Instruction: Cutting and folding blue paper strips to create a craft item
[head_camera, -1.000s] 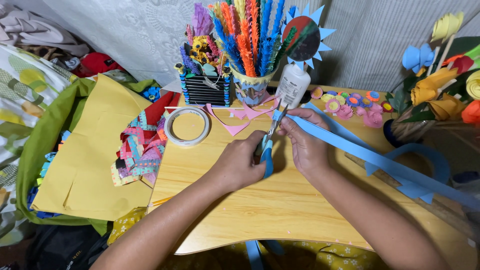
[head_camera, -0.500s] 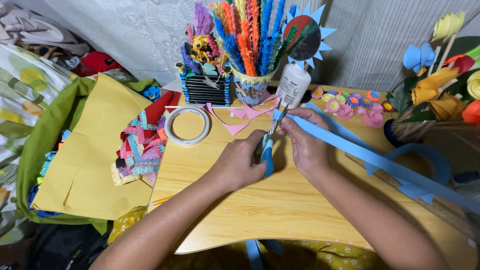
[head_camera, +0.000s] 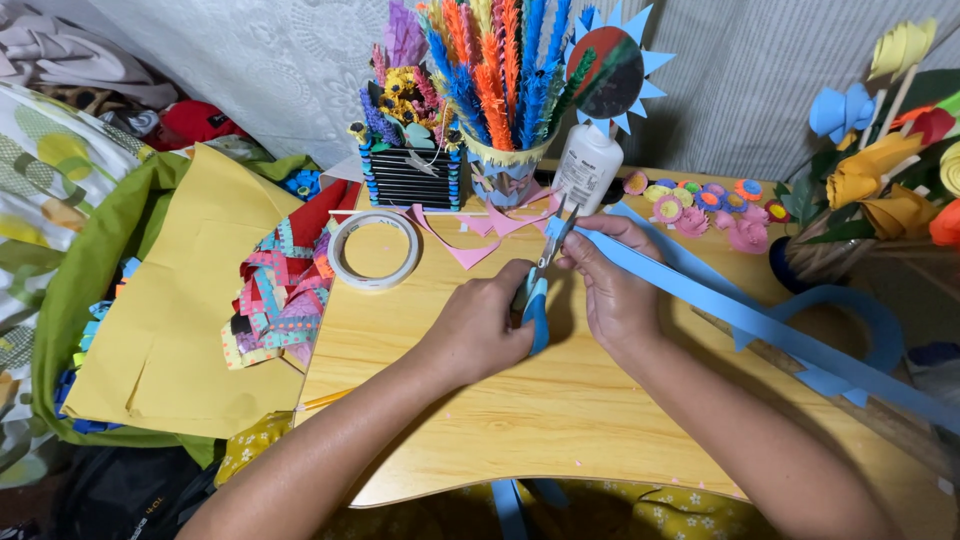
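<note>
Behind both hands, left (head_camera: 480, 330) gripping scissors (head_camera: 537, 300), right (head_camera: 615, 290) pinching blue strip (head_camera: 740, 315): cup (head_camera: 505, 175) of paper fronds.

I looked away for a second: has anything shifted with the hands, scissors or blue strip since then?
Nothing visibly changed. The left hand holds the blue-handled scissors as before, blades at the end of the blue paper strip pinched in the right hand. Tape roll and glue bottle have not moved.

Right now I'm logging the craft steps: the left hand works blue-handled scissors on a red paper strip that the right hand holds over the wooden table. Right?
Not quite: the paper strip is blue, not red, as the head view shows. The left hand does work the blue-handled scissors, and the right hand holds the strip over the wooden table.
</note>
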